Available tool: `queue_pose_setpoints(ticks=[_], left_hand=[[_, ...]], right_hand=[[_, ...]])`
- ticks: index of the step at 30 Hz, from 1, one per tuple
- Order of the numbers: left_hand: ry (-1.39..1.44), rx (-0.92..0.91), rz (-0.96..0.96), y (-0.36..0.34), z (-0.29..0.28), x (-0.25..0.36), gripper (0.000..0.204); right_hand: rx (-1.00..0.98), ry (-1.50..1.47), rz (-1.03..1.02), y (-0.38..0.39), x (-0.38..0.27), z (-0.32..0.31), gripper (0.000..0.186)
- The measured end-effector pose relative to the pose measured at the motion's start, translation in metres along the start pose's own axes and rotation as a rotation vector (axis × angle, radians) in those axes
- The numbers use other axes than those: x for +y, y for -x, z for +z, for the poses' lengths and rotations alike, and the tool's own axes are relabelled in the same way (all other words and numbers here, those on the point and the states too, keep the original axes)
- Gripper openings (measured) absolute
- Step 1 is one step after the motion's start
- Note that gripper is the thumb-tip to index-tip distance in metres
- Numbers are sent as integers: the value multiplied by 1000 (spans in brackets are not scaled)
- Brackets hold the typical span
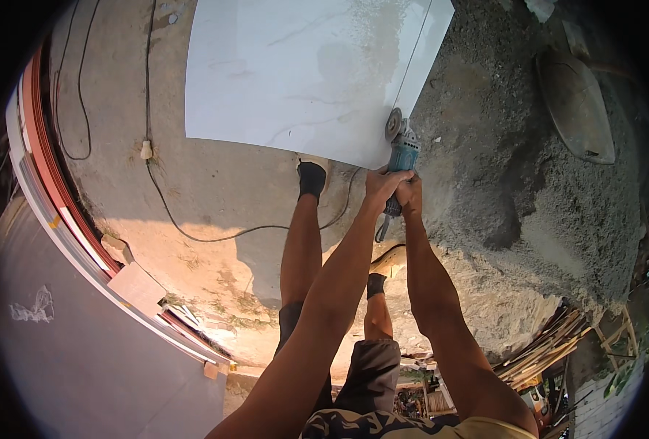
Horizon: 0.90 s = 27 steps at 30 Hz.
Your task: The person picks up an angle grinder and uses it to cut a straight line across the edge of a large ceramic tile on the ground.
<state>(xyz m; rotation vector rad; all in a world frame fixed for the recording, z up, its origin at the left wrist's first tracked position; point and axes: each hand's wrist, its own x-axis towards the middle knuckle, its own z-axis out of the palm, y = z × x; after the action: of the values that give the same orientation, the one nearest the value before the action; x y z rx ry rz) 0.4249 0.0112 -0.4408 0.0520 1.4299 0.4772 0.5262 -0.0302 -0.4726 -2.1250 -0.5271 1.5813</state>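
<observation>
Both my hands are closed around a blue angle grinder [404, 155], whose disc [393, 124] stands at the lower right part of a large white tile [288, 80]. My left hand [384, 186] wraps the body from the left, and my right hand [410, 194] grips it from the right, close against the left. A thin dark line [414, 57] runs up the tile from the disc toward the far edge. Whether the disc touches the tile or spins, I cannot tell. The grinder's lower end shows below my hands.
A black power cable [214, 240] curves over the concrete floor to a pale plug connector [146, 150]. My foot [312, 178] stands at the tile's near edge. Right of the tile lies grey sand [485, 146] with a shallow pan [576, 106]. Wooden sticks [547, 347] are stacked lower right.
</observation>
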Motion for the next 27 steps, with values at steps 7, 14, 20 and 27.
queue_pose_setpoints(ticks=[7, 14, 20, 27], left_hand=[[9, -11, -47, 8, -1, -9, 38], [25, -8, -67, 21, -11, -27, 39], [4, 10, -94, 21, -7, -26, 41], [-11, 27, -107, 17, -17, -25, 42]], right_hand=[[27, 11, 2, 10, 9, -5, 35], [30, 53, 39, 31, 15, -3, 34], [12, 85, 8, 25, 29, -10, 36], [27, 10, 21, 33, 17, 4, 37]])
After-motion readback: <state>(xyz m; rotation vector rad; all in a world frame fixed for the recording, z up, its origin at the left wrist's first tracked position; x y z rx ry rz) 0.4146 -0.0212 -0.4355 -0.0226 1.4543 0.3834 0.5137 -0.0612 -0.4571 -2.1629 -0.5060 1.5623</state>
